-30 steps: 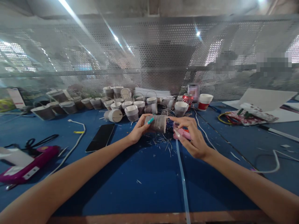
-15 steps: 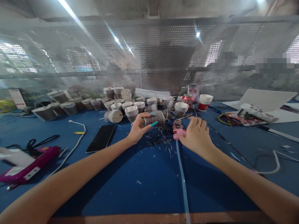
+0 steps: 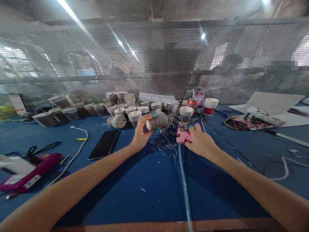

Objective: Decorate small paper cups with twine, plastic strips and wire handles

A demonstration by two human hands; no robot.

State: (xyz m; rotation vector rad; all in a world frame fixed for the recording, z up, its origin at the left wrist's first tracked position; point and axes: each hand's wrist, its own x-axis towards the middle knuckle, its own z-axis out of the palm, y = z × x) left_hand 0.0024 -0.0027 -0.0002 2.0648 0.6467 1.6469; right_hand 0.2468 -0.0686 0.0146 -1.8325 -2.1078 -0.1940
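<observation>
My left hand (image 3: pixel 141 133) is closed around a small cup wrapped in grey-brown twine (image 3: pixel 157 121), which is tipped on its side above the table. Its pale base faces left, and loose twine trails off its right end. My right hand (image 3: pixel 201 140) is closed on the handle of a pink glue gun (image 3: pixel 182 136), whose dark, crusted nozzle points away from me. From the gun's rear a long translucent glue stick (image 3: pixel 184 187) runs toward the front edge. Twine scraps (image 3: pixel 166 141) lie beneath and between both hands.
Several twine-wrapped cups (image 3: pixel 135 117) crowd the back of the blue table (image 3: pixel 154 193). A black phone (image 3: pixel 103 144) and a magenta power strip (image 3: pixel 31 174) lie left. At the back right are stacked paper cups (image 3: pixel 210 106) and a patterned bundle (image 3: pixel 260 118). Behind rises a perforated metal screen (image 3: pixel 166 54).
My right fingers have lowered and closed around the glue gun's handle. The twine-wrapped cup has turned slightly in my left hand, with its base showing more. The view has shifted a little.
</observation>
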